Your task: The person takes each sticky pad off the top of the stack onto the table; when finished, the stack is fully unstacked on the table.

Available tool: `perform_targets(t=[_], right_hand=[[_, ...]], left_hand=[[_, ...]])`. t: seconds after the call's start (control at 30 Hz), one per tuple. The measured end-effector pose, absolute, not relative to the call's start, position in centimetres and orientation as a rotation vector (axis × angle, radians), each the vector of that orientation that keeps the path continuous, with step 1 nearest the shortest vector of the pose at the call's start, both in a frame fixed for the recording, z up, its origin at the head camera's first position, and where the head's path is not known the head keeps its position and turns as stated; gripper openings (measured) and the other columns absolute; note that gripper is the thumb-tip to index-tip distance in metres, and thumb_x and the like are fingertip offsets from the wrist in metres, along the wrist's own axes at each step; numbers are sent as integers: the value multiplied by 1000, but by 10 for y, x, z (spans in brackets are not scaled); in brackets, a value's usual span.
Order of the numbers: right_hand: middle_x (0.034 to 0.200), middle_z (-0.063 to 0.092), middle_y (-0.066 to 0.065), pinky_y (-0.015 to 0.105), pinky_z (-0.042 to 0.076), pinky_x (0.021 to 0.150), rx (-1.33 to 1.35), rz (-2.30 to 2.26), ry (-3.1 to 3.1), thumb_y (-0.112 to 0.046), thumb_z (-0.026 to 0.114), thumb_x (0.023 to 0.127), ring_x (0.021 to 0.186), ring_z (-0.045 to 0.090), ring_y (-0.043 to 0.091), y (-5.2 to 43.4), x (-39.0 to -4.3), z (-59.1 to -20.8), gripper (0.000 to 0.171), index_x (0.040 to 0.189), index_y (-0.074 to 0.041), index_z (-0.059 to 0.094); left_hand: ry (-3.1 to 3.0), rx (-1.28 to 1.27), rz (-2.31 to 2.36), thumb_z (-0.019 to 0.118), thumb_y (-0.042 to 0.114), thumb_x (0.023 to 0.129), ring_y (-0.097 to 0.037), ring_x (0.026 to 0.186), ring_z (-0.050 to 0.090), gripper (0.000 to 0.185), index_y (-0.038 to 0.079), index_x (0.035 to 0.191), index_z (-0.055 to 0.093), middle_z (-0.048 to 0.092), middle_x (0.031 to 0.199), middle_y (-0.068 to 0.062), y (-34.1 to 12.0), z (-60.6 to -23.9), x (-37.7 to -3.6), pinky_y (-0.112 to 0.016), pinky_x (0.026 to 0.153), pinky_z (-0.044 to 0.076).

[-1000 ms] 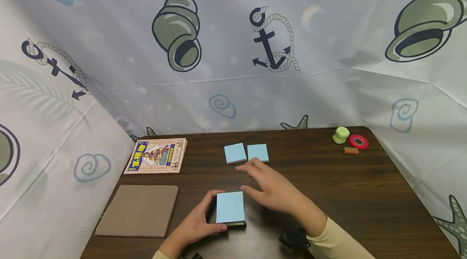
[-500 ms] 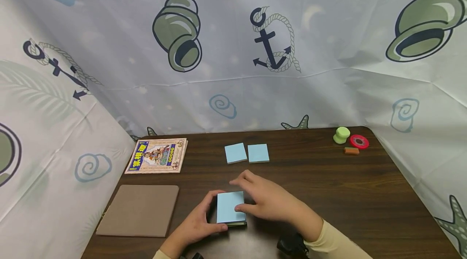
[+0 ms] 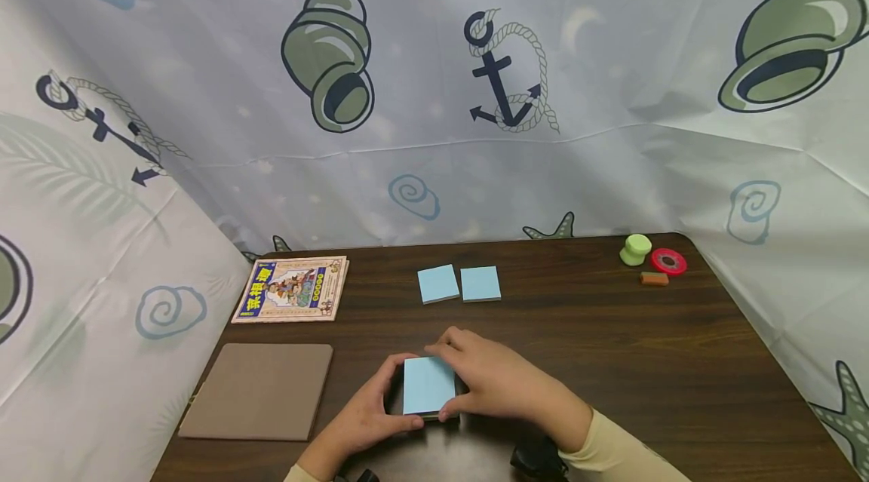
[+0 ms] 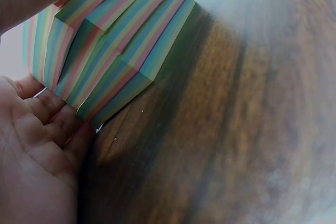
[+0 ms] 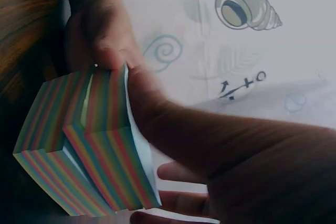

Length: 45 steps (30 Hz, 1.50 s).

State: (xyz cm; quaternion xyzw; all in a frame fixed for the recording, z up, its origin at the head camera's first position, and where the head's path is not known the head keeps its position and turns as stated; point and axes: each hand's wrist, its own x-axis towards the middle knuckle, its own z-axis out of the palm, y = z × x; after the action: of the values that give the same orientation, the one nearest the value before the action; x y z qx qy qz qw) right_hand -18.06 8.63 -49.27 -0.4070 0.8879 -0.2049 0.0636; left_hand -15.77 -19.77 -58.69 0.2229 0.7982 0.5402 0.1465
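Observation:
In the head view, a stack of sticky note pads [image 3: 429, 385] with a light blue top sits near the table's front. My left hand [image 3: 370, 406] grips its left side, thumb at the near edge and fingers at the far edge. My right hand [image 3: 502, 376] spans the right side, its thumb at the near right corner and its fingers by the far edge. The left wrist view shows striped, slightly offset layers of the stack [image 4: 121, 40] against my left fingers. In the right wrist view, the stack [image 5: 100, 140] has a gap between its upper and lower pads.
Two blue sticky note pads [image 3: 438, 284] lie side by side behind the stack. At left are an illustrated booklet [image 3: 295, 288] and a flat grey-brown board [image 3: 258, 391]. A green knob-shaped piece [image 3: 634, 250], red ring [image 3: 668, 262] and brown block [image 3: 654, 280] sit at the back right.
My right hand has come down and nearer, from above and right of the stack onto its right side. The left hand keeps its grip in place.

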Motion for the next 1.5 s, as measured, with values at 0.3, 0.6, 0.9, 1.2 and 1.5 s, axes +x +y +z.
perform_targets(t=[0.3, 0.6, 0.9, 1.2, 1.5], right_hand=[[121, 60, -6, 24, 53, 82, -1193, -533, 2683, -61, 84, 89, 91, 55, 2, 86, -181, -498, 82, 156, -21, 57], [121, 61, -7, 26, 54, 82, -1153, -509, 2686, -62, 85, 88, 92, 57, 4, 85, -182, -497, 81, 153, -22, 59], [120, 61, -7, 27, 54, 81, -1149, -528, 2709, -57, 89, 87, 91, 58, 3, 91, -186, -496, 77, 148, -21, 60], [122, 56, -3, 25, 54, 76, -1136, -579, 2753, -51, 93, 83, 84, 58, 6, 98, -193, -493, 81, 148, -19, 57], [116, 57, -5, 25, 53, 77, -1104, -751, 2738, -38, 92, 88, 84, 61, 9, 104, -198, -493, 66, 142, -25, 56]], left_hand=[[2292, 627, 1567, 94, 26, 87, -14, 133, 54, 86, 32, 157, 43, 56, 154, 3, -196, -586, -158, -22, 114, 35], [2300, 633, 1569, 93, 24, 87, -13, 134, 54, 85, 31, 156, 44, 56, 155, 2, -196, -585, -158, -21, 115, 35], [2371, 575, 1479, 93, 29, 87, -13, 136, 51, 86, 25, 157, 43, 54, 156, -9, -197, -586, -157, -20, 116, 34], [2367, 566, 1492, 94, 28, 87, -12, 140, 48, 86, 30, 156, 43, 54, 157, -8, -196, -584, -157, -18, 118, 29], [2336, 508, 1492, 95, 29, 84, -16, 142, 47, 88, 37, 154, 43, 53, 156, 2, -194, -583, -157, -21, 120, 30]])
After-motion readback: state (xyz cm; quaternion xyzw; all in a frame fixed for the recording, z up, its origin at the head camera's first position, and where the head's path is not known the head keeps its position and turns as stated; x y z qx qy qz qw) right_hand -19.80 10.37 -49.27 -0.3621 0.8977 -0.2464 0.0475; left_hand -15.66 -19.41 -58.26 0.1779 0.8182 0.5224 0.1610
